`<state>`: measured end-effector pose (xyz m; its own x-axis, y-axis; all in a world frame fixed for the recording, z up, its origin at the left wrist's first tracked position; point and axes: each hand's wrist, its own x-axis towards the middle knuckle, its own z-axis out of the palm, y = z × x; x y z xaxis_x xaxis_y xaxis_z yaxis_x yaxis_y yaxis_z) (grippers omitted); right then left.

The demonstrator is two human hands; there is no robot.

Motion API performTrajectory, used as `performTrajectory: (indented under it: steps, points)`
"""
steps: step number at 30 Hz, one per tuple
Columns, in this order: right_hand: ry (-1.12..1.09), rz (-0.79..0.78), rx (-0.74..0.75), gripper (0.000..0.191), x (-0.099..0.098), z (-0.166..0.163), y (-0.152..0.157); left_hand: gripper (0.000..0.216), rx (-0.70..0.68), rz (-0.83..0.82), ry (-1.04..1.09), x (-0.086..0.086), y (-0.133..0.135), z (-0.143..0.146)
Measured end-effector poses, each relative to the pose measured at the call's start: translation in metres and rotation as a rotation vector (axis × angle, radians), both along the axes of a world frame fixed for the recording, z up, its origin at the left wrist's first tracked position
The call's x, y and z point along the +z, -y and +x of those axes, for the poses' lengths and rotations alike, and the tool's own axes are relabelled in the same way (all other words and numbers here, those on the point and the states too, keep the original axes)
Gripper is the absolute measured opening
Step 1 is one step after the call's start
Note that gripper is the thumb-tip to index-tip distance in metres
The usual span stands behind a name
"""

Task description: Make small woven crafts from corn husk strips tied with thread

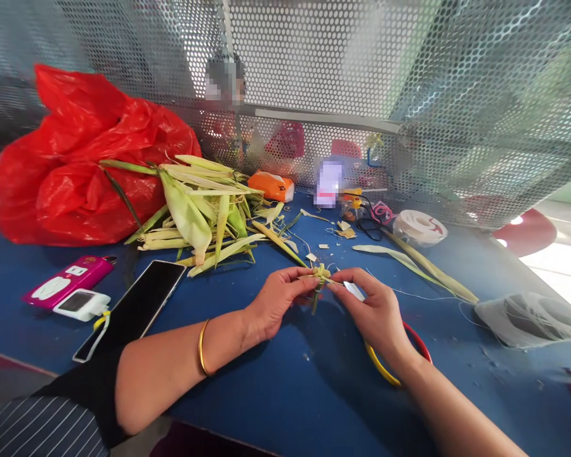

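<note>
Person's L forearm w/ plain gold metal bangle (pixel 202 349) reaches over the flat blue worktop (pixel 266 406); under the R hand (pixel 374 311) lie scissors w/ red & yellow loop handles (pixel 380 368), partly hidden; L hand (pixel 278 298) opposite; both hands' fingers pinched narrow on a small knotted pale-green husk piece (pixel 320 273), held up btwn them, just above worktop, approx. centre; L fingers grip its left side, R fingers its right.

To the left, black flat glass phone (pixel 133 308), small white plastic device w/ dark screen (pixel 82 304) & magenta oblong case (pixel 71 279), the last two touching; far right, clear hollow spool of nylon thread (pixel 530 320).

Farther on, long dry yellow-green leaf strip (pixel 423 263) near a white round tape roll (pixel 419 227); loose heap of pale-green & yellow corn husks (pixel 195 216) left of centre, against a big crumpled red plastic bag (pixel 76 158); orange soft tissue pack (pixel 271 185) just beside heap; behind all, grey perforated metal screen (pixel 314 63), w/ a blurred person (pixel 224 82) beyond.
</note>
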<state>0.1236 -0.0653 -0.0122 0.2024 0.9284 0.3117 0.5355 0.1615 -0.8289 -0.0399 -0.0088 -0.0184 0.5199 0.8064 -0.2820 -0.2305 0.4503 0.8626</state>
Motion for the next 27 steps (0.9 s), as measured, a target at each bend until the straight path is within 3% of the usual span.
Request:
performTrajectory:
  steps: [4, 9, 13, 27]
  points:
    - [0.020, 0.018, -0.013, 0.022, -0.0033, -0.0032, 0.0020, 0.032, -0.024, -0.004, -0.005, 0.0003, 0.0022, 0.0004]
    - [-0.290, -0.182, -0.001, 0.029, -0.0027, -0.0053, 0.0014, 0.029, -0.028, 0.044, -0.021, 0.0004, 0.0029, 0.0005]
    - [-0.447, -0.224, 0.035, 0.033, -0.0013, -0.0051, -0.0001, 0.029, -0.025, 0.016, -0.005, 0.0014, 0.0010, -0.0001]
    - [-0.300, -0.152, -0.068, 0.037, -0.0052, -0.0026, -0.0031, 0.032, -0.026, -0.069, 0.024, -0.0052, -0.0027, -0.0011]
